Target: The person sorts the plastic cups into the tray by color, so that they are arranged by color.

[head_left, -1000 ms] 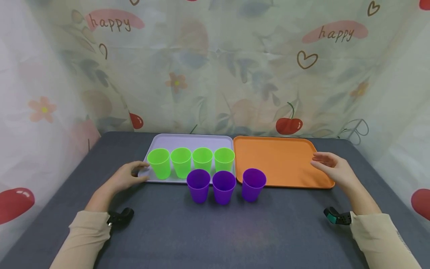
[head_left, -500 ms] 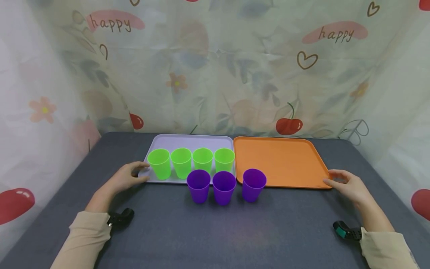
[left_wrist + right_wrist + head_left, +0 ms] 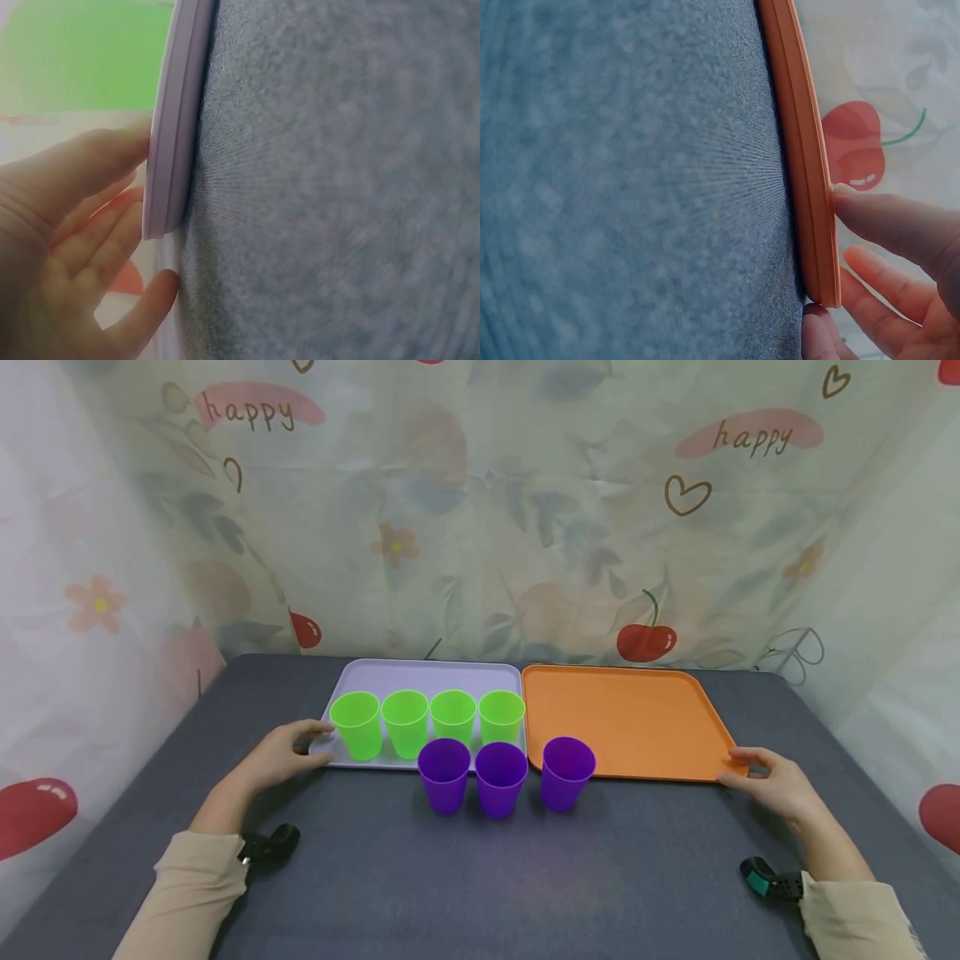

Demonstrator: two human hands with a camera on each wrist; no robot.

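My left hand [image 3: 273, 756] grips the front left corner of the lilac tray [image 3: 435, 673], thumb at the front edge and fingers at the side. In the left wrist view its thumb touches the tray rim [image 3: 174, 127]. A row of green cups [image 3: 357, 727] stands upright on that tray. My right hand [image 3: 780, 785] holds the front right corner of the orange tray [image 3: 622, 718]; its thumb meets the orange rim [image 3: 806, 165] in the right wrist view. Three purple cups [image 3: 444, 777] stand upright in front of the trays, hiding part of their front edges.
Both trays lie side by side on the dark grey tablecloth [image 3: 480, 885], their inner edges close together. Nothing stands on the orange tray. A printed curtain [image 3: 487, 527] hangs behind the table and at both sides. Each wrist wears a black band.
My right hand has moved outward and down from over the orange tray's right edge to its front right corner. My left hand, the trays and the cups look unmoved.
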